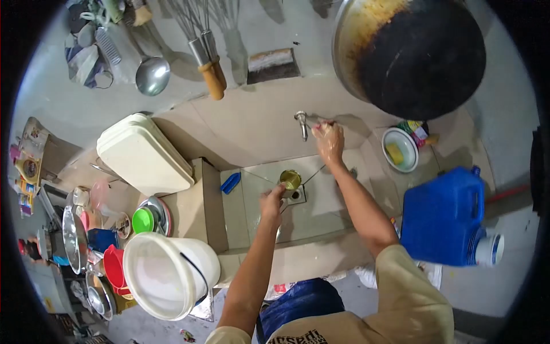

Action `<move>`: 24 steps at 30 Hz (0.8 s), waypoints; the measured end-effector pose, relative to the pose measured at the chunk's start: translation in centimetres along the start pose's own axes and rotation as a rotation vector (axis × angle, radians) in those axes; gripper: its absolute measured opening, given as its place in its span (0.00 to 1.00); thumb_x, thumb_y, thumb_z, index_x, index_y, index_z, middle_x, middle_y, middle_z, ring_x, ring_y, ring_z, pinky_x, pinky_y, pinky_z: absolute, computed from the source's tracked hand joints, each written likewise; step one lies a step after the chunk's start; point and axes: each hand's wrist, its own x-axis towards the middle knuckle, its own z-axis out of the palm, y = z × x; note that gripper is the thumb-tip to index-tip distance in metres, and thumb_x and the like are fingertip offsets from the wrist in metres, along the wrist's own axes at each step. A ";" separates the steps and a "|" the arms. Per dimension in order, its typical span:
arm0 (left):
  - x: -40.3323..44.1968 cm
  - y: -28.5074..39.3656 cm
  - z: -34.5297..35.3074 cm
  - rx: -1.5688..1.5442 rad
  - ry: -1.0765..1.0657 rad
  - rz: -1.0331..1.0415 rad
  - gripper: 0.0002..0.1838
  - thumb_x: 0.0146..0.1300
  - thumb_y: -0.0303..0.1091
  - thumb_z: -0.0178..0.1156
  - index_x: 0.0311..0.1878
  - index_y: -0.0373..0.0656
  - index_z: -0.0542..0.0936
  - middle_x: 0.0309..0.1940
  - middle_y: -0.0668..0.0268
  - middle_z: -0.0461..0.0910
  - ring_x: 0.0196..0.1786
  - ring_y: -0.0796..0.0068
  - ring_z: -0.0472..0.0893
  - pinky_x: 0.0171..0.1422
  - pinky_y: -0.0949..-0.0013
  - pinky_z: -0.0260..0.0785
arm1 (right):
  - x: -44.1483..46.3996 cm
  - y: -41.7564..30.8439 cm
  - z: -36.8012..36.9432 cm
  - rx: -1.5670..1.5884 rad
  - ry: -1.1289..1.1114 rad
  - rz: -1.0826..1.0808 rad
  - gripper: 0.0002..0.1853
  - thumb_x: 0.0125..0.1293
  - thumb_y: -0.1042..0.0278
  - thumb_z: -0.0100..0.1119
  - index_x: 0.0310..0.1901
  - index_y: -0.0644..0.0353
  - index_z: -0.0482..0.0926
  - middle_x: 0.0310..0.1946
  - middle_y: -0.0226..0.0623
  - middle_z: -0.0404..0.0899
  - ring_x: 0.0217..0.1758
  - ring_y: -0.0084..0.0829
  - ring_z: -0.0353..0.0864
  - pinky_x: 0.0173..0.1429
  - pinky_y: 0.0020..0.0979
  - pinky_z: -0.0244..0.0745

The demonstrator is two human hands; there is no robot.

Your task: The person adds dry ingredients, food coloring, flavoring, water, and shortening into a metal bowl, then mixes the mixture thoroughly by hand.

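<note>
My left hand (271, 203) is closed on the near side of a small round cup (291, 179) with a shiny yellowish inside. It holds the cup over the tiled sink basin (321, 212), just above the drain (295, 195). At the back wall, my wet right hand (329, 141) is beside the metal tap (302, 125), fingers curled inward. A bit of reddish colour shows at its fingertips; whether they grip the tap's handle or some small thing is hidden. A blue brush (231, 183) lies in the basin's left corner.
Right of the basin are a white bowl with a yellow sponge (395, 153) and a blue jerrycan (441, 218). A white bucket (172, 275), cream lids (143, 155) and a green bowl (142, 220) stand left. A blackened pan (421, 57), whisks (209, 69) and a ladle (153, 75) hang above.
</note>
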 end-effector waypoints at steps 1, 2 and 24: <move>0.9 1.0 2.2 0.022 0.070 -0.027 0.29 0.59 0.46 0.76 0.55 0.37 0.76 0.45 0.67 0.81 0.53 0.70 0.79 0.60 0.61 0.68 | 0.3 0.3 0.3 0.003 0.014 -0.035 0.13 0.64 0.57 0.71 0.46 0.51 0.88 0.51 0.40 0.83 0.59 0.47 0.76 0.63 0.47 0.73; 2.5 1.2 3.5 -0.001 0.033 -0.053 0.33 0.57 0.46 0.76 0.57 0.35 0.75 0.48 0.63 0.81 0.55 0.67 0.79 0.61 0.58 0.67 | 0.2 -0.9 -1.1 -0.010 0.034 -0.096 0.12 0.64 0.57 0.71 0.45 0.51 0.88 0.51 0.38 0.83 0.59 0.47 0.76 0.63 0.46 0.73; 11.6 1.5 12.4 -0.279 -0.173 -0.152 0.32 0.64 0.44 0.71 0.66 0.41 0.71 0.62 0.56 0.71 0.66 0.60 0.72 0.75 0.47 0.67 | 8.9 2.8 1.5 0.379 -0.214 -0.063 0.13 0.72 0.58 0.60 0.47 0.51 0.91 0.45 0.39 0.90 0.49 0.46 0.84 0.59 0.45 0.75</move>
